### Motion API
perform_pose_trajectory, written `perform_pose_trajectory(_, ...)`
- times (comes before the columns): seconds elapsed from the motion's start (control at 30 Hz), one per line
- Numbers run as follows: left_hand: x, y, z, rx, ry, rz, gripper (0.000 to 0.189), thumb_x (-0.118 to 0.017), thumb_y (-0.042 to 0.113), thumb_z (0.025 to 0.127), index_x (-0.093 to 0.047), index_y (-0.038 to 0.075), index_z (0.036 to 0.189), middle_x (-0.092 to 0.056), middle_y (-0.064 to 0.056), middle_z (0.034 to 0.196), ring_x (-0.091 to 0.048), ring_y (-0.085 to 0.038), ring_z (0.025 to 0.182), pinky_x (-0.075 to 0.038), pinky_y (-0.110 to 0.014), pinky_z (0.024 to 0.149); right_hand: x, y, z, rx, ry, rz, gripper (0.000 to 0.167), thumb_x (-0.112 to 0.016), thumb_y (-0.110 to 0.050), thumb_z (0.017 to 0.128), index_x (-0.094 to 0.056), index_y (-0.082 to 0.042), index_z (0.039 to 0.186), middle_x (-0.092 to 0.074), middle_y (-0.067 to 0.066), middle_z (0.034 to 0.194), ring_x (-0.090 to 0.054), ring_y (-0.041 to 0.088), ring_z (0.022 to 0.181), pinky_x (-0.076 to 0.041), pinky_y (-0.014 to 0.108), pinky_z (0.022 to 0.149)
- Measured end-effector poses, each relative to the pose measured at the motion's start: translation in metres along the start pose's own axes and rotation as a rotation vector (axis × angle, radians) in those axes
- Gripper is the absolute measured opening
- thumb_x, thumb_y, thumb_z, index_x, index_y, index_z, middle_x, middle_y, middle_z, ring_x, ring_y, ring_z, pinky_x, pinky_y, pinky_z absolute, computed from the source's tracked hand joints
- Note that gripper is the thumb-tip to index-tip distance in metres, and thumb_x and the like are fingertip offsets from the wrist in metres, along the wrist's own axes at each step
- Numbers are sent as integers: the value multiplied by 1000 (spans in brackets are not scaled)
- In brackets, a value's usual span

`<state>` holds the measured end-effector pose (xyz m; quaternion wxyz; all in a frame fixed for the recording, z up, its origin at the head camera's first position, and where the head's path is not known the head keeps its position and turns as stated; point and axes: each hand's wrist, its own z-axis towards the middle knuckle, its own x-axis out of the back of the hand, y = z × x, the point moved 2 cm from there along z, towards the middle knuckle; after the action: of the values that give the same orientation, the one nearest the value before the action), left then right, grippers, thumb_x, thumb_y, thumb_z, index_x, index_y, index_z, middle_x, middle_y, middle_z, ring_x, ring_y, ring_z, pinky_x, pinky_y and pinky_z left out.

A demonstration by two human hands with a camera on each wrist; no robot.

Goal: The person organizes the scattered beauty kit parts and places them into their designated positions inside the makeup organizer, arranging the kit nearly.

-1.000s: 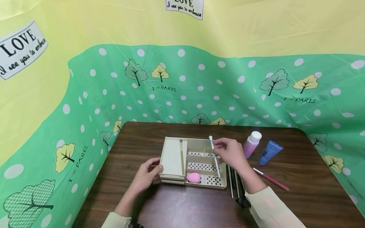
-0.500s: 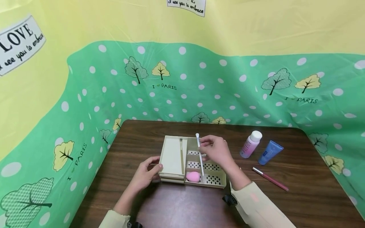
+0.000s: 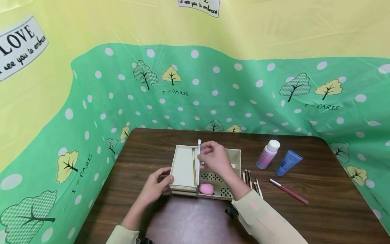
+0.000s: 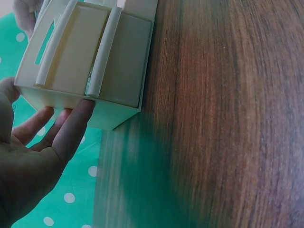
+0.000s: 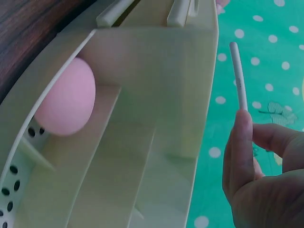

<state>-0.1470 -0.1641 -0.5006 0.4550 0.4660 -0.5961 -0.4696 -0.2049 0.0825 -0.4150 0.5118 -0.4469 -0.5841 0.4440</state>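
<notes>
A cream makeup organizer box point(image 3: 182, 162) stands on the table, with a flat top at its left and open compartments at its right. My left hand point(image 3: 155, 185) holds its left front corner, thumb on the edge and fingertips against the side wall in the left wrist view point(image 4: 45, 142). With thumb and fingers, my right hand point(image 3: 217, 159) pinches a white makeup brush point(image 3: 199, 145), bristles pointing away, over the flat top's right edge. A brush with a gold handle point(image 3: 194, 167) lies on that top. In the front compartment sits a pink makeup sponge point(image 5: 69, 99).
Right of the box lie several makeup brushes point(image 3: 250, 178), partly behind my right arm. Farther right are a pink bottle with a white cap point(image 3: 268, 155), a blue tube point(image 3: 288, 163) and a dark red stick with a silver end point(image 3: 289, 191). A patterned cloth point(image 3: 195, 101) hangs behind the table.
My right hand has carried the white brush leftward across the compartments to the flat top's edge, and the brush has turned more upright in view. My left hand stays at the box corner.
</notes>
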Motion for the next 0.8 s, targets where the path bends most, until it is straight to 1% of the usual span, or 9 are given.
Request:
perform_pose_trajectory(0.07, 0, 0, 0, -1, -2, 0, 44, -68, 18, 100, -58, 1, 139, -59, -22, 125, -66, -26, 103, -65, -44, 78, -4, -1, 1, 5, 8, 12, 38, -75, 5, 82, -66, -1, 118, -66, 16, 98, -71, 24, 70, -65, 43, 61)
perform_pose_trajectory(0.23, 0, 0, 0, -2, -4, -2, 43, -69, 18, 100, -59, 1, 139, -59, -22, 124, -66, -25, 102, -65, -44, 78, -13, 0, 5, 12, 18, 34, 34, -74, 7, 82, -66, 0, 114, -65, 17, 97, -70, 24, 67, -65, 42, 62)
perform_pose_trajectory(0.37, 0, 0, 0, -3, -4, -4, 43, -68, 17, 100, -59, 1, 138, -59, -22, 123, -66, -25, 101, -65, -44, 77, -21, 2, 6, 20, 14, 16, 32, -74, 7, 82, -66, 1, 112, -67, 15, 94, -71, 24, 65, -65, 40, 61)
perform_pose_trajectory(0.47, 0, 0, 0, -1, -4, -6, 42, -68, 17, 100, -59, 1, 138, -59, -22, 123, -66, -25, 101, -65, -44, 77, -26, 4, 5, 58, 15, -63, 26, -75, 5, 81, -68, -1, 106, -68, 13, 91, -70, 22, 62, -64, 35, 58)
perform_pose_trajectory(0.6, 0, 0, 0, -3, -2, -12, 42, -68, 17, 100, -59, 1, 138, -59, -22, 124, -66, -24, 101, -65, -44, 77, -33, 5, 2, 140, 26, -200, 20, -77, 3, 81, -68, -4, 98, -69, 9, 85, -67, 16, 56, -61, 29, 54)
perform_pose_trajectory(0.7, 0, 0, 0, -2, -1, -12, 41, -68, 17, 100, -60, 2, 137, -59, -22, 123, -66, -24, 101, -65, -44, 78, -37, 6, 2, 185, 37, -308, 18, -77, 1, 80, -69, -6, 95, -70, 4, 83, -65, 10, 58, -59, 26, 58)
perform_pose_trajectory(0.8, 0, -1, 1, 2, 0, -11, 41, -69, 18, 100, -60, 2, 136, -59, -22, 123, -66, -25, 101, -65, -45, 78, -41, 7, 3, 205, 44, -425, 18, -77, 1, 80, -70, -8, 94, -71, 2, 85, -67, 11, 70, -59, 28, 68)
